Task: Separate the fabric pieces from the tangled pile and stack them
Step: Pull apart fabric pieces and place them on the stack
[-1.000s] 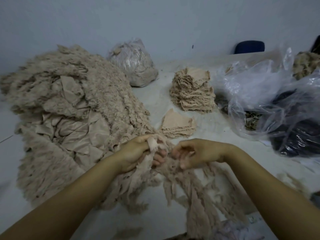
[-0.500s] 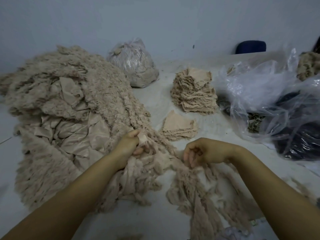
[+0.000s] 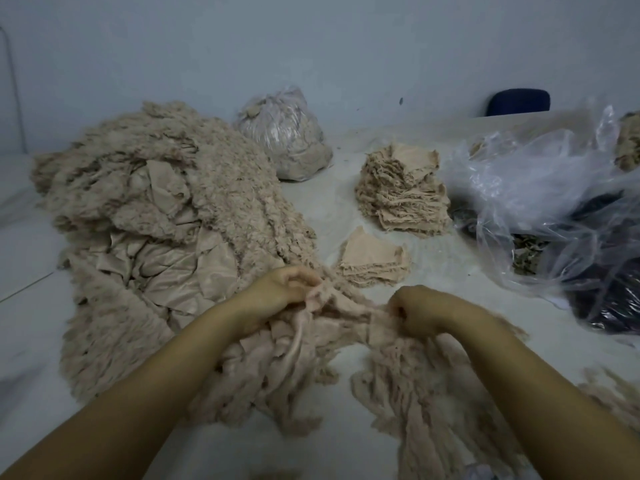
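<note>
Two hands work at the near edge of a pale surface (image 3: 346, 202), seen from the head camera. The left hand (image 3: 277, 292) is curled round a twisted beige fabric strip (image 3: 341, 308), and the right hand (image 3: 419, 311) clenches the other end of the same strip, so it runs stretched between them. Below the hands, loose frayed fabric pieces (image 3: 408, 386) spill toward the viewer across the surface.

Left of the hands rises the tangled pile (image 3: 156, 230), a broad mound of fuzzy beige scraps with smoother creased cloth showing in its middle. Just beyond the hands lies a low stack (image 3: 372, 259) of flattened pieces, and farther back stands a taller stack (image 3: 403, 194) of the same beige cloth.

A tied clear bag (image 3: 284, 136) stuffed with pale scraps sits at the back by the wall. On the right, crumpled clear plastic bags (image 3: 540, 188) cover dark material; what that material is I cannot quite make out in the dim light. A dark blue chair back (image 3: 518, 102) shows behind the surface's far edge.
</note>
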The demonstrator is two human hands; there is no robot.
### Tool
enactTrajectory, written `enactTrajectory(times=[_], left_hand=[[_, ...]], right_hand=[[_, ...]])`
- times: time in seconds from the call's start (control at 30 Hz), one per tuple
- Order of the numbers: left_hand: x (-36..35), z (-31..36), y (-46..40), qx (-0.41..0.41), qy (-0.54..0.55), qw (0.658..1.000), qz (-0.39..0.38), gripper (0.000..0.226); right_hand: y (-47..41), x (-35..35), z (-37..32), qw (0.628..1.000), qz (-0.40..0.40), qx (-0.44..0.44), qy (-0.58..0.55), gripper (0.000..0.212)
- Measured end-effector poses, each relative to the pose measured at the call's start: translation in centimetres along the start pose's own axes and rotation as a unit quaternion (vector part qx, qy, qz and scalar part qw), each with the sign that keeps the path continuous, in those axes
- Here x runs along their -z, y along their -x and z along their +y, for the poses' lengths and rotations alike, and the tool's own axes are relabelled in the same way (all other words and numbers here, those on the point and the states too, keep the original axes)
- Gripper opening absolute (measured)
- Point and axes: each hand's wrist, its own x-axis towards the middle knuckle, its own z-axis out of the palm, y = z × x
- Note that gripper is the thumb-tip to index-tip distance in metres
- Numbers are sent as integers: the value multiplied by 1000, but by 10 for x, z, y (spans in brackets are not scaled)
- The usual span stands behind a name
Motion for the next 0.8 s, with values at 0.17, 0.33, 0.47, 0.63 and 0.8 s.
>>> enactTrajectory(times=[0.17, 0.33, 0.47, 0.63, 0.8], left_hand=[[19, -5, 18, -10, -307, 923, -230, 49], [10, -26, 19, -63, -418, 883, -205, 4], [-1, -29, 12, -126, -350, 917, -145, 12], [7, -38, 13, -164, -426, 888, -46, 37], [-2, -33, 12, -182, -380, 904, -75, 20]], right_hand=[[2, 17, 24, 992, -18, -100, 76, 12], [0, 10, 6, 984, 145, 35, -100, 23], [4, -18, -34, 975, 71, 176, -119, 31], [15, -13, 2, 996, -42, 69, -35, 30], [22, 8, 4, 992, -109, 53, -27, 14]])
